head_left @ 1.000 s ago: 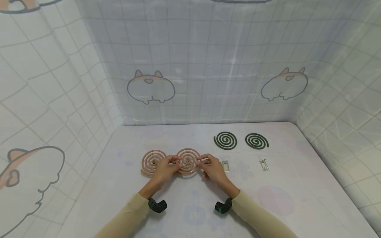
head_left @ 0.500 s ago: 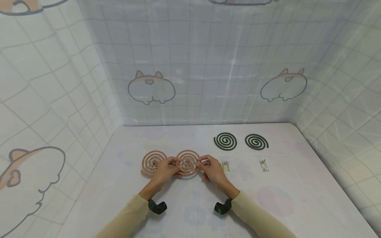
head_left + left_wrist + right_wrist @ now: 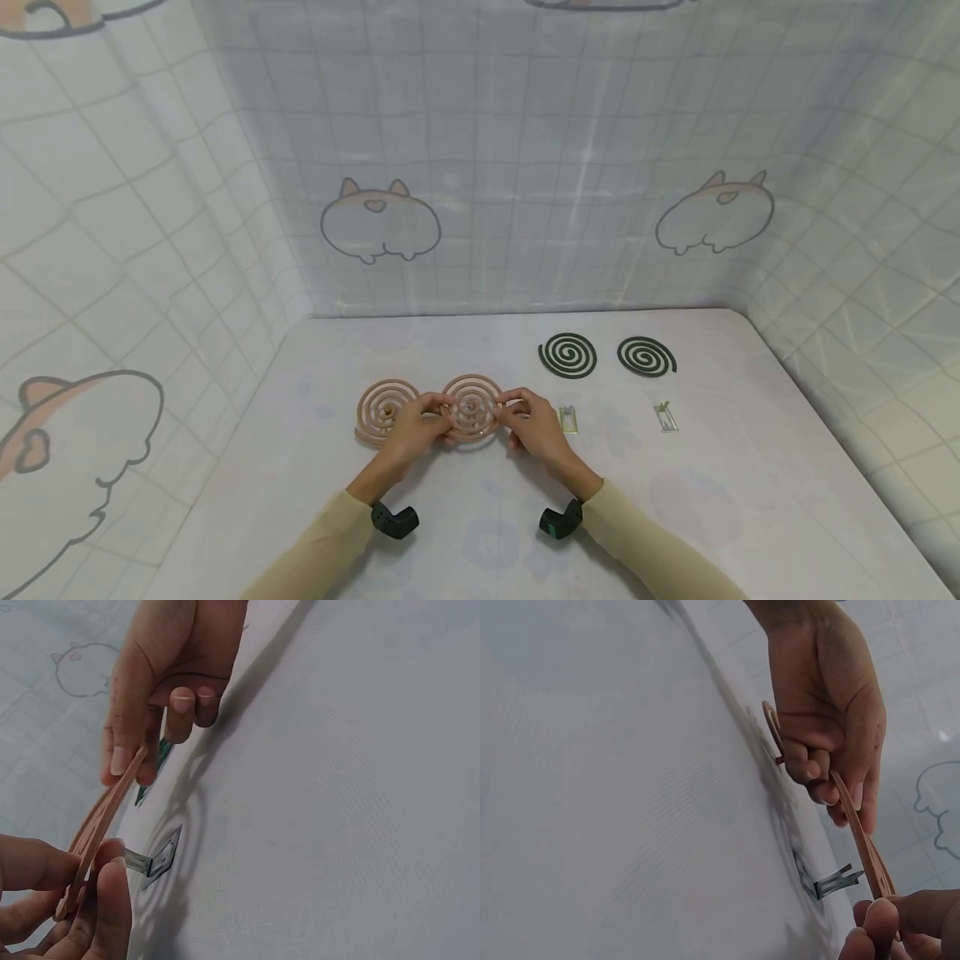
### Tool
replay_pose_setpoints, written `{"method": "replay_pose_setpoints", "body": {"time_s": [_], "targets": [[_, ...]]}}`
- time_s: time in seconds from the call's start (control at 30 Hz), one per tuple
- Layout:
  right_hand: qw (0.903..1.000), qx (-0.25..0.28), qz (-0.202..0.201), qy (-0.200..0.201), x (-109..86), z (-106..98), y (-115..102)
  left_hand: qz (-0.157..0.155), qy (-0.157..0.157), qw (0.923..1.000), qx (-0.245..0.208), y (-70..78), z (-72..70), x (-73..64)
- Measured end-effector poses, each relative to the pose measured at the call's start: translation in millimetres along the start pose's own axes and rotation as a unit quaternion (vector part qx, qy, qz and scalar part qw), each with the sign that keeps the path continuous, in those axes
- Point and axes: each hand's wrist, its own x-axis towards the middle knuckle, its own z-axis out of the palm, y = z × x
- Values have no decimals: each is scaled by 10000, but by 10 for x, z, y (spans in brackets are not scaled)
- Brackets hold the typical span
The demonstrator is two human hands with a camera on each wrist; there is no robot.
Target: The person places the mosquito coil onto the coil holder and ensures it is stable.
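Both hands hold a brown mosquito coil by its opposite edges, a little above the table. My left hand pinches its left edge between thumb and fingers. My right hand pinches the right edge. Under the coil, a small metal coil stand lies on the table with its prongs raised; in the right wrist view the prongs reach close to the coil's underside, and whether they touch cannot be told. Left of it, a second brown coil sits on a stand, partly hidden by my left hand.
Two dark green mosquito coils lie flat at the back right of the white table. Nearer are two more metal stands, a yellowish one by my right hand and a silvery one farther right. A printed cloth wall rises behind.
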Motion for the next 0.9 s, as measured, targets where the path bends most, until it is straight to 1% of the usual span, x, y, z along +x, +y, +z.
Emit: {"method": "replay_pose_setpoints", "body": {"time_s": [0.07, 0.2, 0.37, 0.43, 0.57, 0.67, 0.9], "targets": [[10000, 12, -8, 19, -3, -5, 3, 21, 14, 9999, 123, 4, 1, 9], [10000, -13, 21, 1, -11, -15, 12, -69, 6, 9997, 249, 2, 2, 11], [10000, 68, -39, -46, -8, -34, -3, -36, 63, 9999, 146, 1, 15, 17], [10000, 48, -23, -33, -9, -42, 0, -17, 14, 9999, 135, 1, 21, 24], [10000, -16, 30, -30, -6, -58, 10, -84, -52, 9998, 186, -2, 29, 33], [10000, -12, 38, -34, -10, -69, 0, -106, -42, 9998, 160, -2, 32, 32], [10000, -35, 68, -44, -28, -81, -3, -23, -123, 9997, 199, -15, 38, 41]]}}
